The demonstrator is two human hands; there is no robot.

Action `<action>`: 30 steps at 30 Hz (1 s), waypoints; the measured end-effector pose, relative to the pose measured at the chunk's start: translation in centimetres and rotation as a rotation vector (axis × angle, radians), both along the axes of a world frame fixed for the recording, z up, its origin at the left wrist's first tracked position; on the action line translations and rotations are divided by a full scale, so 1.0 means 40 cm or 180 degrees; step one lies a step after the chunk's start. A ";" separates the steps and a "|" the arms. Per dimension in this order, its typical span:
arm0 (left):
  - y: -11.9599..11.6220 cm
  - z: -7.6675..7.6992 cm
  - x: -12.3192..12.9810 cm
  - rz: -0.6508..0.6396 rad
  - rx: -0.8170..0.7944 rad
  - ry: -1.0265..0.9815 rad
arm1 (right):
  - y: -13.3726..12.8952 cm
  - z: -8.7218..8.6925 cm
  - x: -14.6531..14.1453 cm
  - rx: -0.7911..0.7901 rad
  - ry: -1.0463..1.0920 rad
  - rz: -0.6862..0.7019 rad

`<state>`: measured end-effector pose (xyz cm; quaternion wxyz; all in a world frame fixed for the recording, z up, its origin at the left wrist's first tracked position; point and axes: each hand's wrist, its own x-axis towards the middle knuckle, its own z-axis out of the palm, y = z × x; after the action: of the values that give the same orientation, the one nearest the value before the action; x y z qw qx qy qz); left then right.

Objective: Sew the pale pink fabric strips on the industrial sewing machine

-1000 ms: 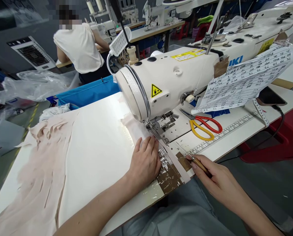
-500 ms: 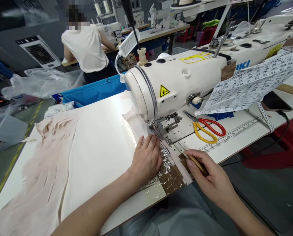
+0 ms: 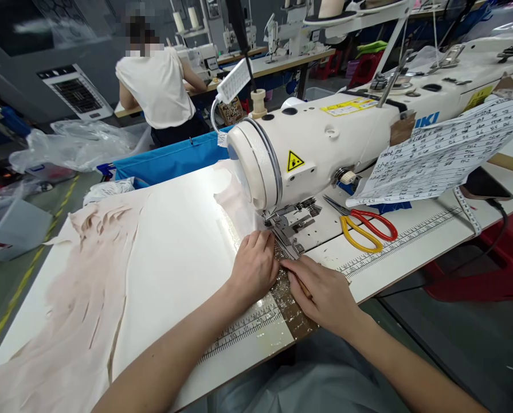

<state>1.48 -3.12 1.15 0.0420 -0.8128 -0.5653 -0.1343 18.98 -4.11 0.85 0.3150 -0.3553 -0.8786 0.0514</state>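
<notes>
The sewing machine (image 3: 316, 146) stands over a strip of pale pink fabric (image 3: 235, 206), which runs in beside the presser foot (image 3: 277, 221). My left hand (image 3: 256, 263) is at the near end of that fabric, its fingers bent and pressed together on it, close to the foot. Just right of it, my right hand (image 3: 322, 289) keeps an awl with a wooden handle (image 3: 303, 287) in its grip. The fingertips of both hands nearly meet in front of the metal guide. The awl's metal point is hidden. Brown tape (image 3: 297, 318) covers the tabletop beneath the hands.
Scissors with red and yellow handles (image 3: 363, 229) lie right of the needle area. More pink fabric pieces (image 3: 88, 275) spread over the table's left side. A handwritten sheet (image 3: 441, 152) hangs off the machine, near a phone (image 3: 486, 183). Another person (image 3: 157, 86) sits beyond.
My right hand has moved left with the awl, up to my left hand. The pink strip that ran toward the table's front edge no longer shows there. My left fingers are more bent.
</notes>
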 end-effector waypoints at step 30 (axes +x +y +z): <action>-0.058 0.076 -0.067 0.0104 -0.0355 -0.0077 | -0.005 -0.025 -0.030 0.0994 -0.0380 -0.0210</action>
<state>-1.22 -5.42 4.18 -0.0080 -0.8028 -0.5857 -0.1117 17.80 -4.32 -0.13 0.3152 -0.3331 -0.8809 -0.1174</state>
